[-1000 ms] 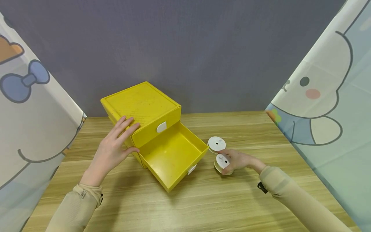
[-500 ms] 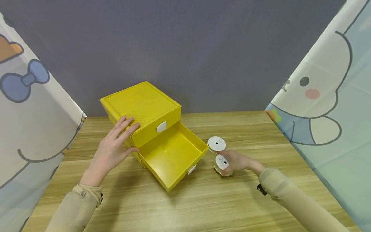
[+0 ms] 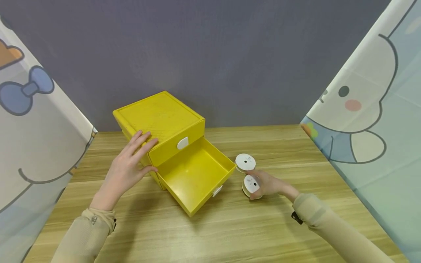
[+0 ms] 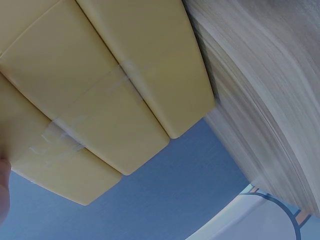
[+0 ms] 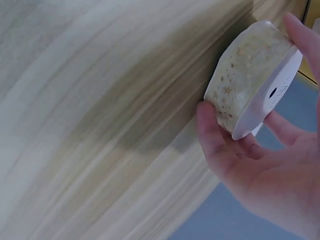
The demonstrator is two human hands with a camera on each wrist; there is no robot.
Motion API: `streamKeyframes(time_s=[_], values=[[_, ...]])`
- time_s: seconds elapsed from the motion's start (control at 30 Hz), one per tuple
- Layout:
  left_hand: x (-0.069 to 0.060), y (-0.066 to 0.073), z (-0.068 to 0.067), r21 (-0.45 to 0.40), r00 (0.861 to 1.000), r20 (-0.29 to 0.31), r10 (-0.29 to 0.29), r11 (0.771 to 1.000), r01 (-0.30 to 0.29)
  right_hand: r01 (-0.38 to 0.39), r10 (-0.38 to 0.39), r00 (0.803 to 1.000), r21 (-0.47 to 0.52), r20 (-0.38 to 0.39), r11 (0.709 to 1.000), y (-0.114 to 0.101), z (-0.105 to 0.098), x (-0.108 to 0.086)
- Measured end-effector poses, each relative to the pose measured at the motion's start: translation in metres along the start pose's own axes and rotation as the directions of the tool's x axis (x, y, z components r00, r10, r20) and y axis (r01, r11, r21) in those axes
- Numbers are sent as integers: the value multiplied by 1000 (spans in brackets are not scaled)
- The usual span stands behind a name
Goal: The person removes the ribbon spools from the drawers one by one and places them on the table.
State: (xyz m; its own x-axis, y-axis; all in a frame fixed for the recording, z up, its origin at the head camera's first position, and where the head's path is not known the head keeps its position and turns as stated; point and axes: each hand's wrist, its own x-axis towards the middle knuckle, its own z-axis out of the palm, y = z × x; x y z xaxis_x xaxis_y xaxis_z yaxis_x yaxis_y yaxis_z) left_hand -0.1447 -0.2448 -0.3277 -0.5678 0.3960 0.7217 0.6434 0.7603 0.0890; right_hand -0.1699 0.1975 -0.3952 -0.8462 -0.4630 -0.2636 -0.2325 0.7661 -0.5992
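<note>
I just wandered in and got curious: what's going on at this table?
A person's left hand rests on a yellow drawer box, which has one drawer open. Their right hand grips a ribbon spool to the right of that drawer. A second spool lies just behind it on the wooden table, near the drawer's corner.

The right grip (image 3: 264,182) covers part of a round cream ribbon spool (image 3: 250,185) with a white face, its print too small to read. Beyond that grip, a second round white-faced spool (image 3: 245,162) bears equally illegible print. The left grip (image 3: 126,170), cropped to a sliver in the left wrist view, hides part of the yellow plastic drawer cabinet (image 3: 161,113).
</note>
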Motion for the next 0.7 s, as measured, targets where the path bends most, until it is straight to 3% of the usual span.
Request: streamKeyframes(time_s=[0.23, 0.7], values=[[0, 0, 0, -5, 1000, 2, -4, 1000, 4, 37, -39, 999, -62, -33, 997, 2, 3, 1], [-1, -1, 1, 1, 1000, 4, -5, 1000, 5, 37, -45, 997, -130, -62, 991, 6, 9, 1]])
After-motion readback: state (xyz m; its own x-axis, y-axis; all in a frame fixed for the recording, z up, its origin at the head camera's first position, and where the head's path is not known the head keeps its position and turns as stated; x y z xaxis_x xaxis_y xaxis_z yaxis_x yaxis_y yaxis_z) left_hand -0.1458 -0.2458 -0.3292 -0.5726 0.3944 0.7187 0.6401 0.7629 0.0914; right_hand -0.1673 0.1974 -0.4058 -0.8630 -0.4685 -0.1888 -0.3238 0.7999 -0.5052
